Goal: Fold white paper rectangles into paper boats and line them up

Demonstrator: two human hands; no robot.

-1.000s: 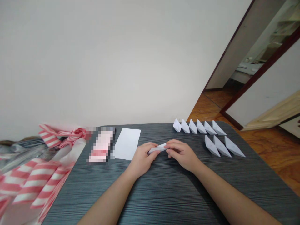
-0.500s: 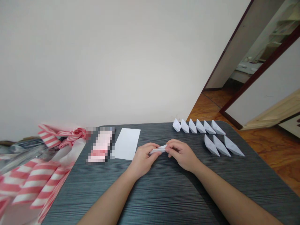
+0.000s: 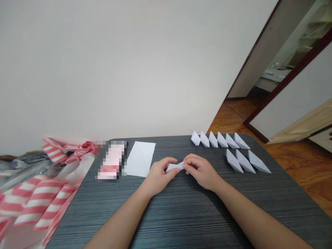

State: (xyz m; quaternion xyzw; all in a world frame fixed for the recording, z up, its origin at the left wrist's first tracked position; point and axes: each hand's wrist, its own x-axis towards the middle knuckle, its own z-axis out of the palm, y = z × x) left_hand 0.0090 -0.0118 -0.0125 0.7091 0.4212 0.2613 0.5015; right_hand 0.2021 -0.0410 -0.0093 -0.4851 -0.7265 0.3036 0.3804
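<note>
A small folded piece of white paper (image 3: 172, 167) is held between my two hands above the middle of the dark table. My left hand (image 3: 159, 176) grips its left part, thumb in front and fingers curled behind. At the paper's right end, my right hand (image 3: 198, 171) pinches it between thumb and fingers. Part of the paper is covered by my fingers. To the right stand several folded white paper boats (image 3: 222, 139) in a back row, with three more paper boats (image 3: 245, 162) in front of them.
A flat white sheet of paper (image 3: 141, 159) lies left of my hands, beside a pixelated phone-like object (image 3: 111, 160). Red-and-white striped cloth (image 3: 38, 199) is heaped past the table's left edge. The dark wood-grain table (image 3: 166, 221) meets a pale wall (image 3: 129, 69) behind.
The folded paper has turned a little, showing a broader face near my left thumb. My left fingers have lifted slightly away from the thumb. The right hand has barely moved.
</note>
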